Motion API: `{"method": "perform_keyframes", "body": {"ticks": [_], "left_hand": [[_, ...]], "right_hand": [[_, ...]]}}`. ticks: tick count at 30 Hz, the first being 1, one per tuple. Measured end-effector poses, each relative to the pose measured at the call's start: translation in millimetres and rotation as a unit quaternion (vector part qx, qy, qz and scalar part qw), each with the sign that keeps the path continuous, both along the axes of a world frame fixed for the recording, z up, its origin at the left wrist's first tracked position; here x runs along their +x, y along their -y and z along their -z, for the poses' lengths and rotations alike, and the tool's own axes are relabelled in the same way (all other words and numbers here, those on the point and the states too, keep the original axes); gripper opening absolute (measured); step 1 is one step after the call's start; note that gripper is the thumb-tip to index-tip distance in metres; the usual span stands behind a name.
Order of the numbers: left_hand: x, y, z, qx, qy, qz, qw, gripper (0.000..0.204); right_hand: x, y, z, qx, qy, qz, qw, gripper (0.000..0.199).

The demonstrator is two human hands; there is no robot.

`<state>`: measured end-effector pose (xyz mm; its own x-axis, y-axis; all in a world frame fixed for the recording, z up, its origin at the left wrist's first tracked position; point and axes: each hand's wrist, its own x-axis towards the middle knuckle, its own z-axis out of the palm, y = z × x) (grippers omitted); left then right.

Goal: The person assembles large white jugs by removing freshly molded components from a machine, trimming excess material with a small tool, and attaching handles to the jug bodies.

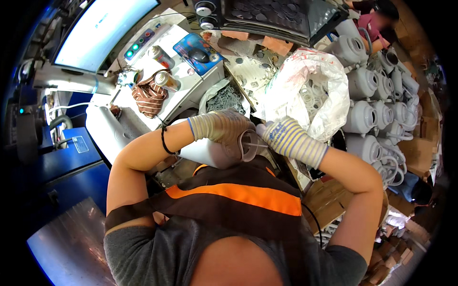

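Observation:
A pale grey plastic bottle (205, 153) lies on its side in front of my body, its wide round mouth turned to the right. My left hand (223, 126), in a striped knit glove, is closed over the bottle near the neck. My right hand (291, 140), gloved the same way, is closed just right of the mouth. From its fingers a thin pale rod (255, 145) reaches into the opening. The rod's far end inside the bottle cannot be made out, and its grip end is hidden by my fingers.
A white plastic bag (305, 90) of pale rings stands beyond my right hand, beside a smaller bag of grey pins (225, 101). Rows of similar bottles (362, 117) stand right. Spray cans (167, 80), a striped cloth (150, 95) and a mouse (198, 55) lie left.

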<state>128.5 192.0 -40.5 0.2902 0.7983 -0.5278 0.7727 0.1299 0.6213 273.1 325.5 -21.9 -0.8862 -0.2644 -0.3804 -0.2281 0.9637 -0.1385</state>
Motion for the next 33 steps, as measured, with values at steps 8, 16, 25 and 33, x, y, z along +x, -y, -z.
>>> {"method": "perform_keyframes", "body": {"ticks": [8, 16, 25, 33], "left_hand": [[5.5, 55.2, 0.3, 0.182, -0.07, -0.065, 0.979, 0.055], [25.0, 74.9, -4.6, 0.262, -0.114, -0.1, 0.953, 0.052], [36.9, 77.9, 4.9, 0.309, -0.156, -0.118, 0.931, 0.049], [50.0, 88.8, 9.6, 0.258, -0.166, -0.21, 0.928, 0.064]], "right_hand": [[25.0, 21.8, -12.6, -0.107, 0.109, 0.141, 0.978, 0.029], [28.2, 38.8, -6.6, -0.118, 0.061, 0.108, 0.985, 0.029], [32.4, 30.4, 4.6, -0.138, 0.115, 0.145, 0.973, 0.032], [46.2, 16.6, 12.9, -0.412, 0.403, 0.384, 0.721, 0.043]]}}
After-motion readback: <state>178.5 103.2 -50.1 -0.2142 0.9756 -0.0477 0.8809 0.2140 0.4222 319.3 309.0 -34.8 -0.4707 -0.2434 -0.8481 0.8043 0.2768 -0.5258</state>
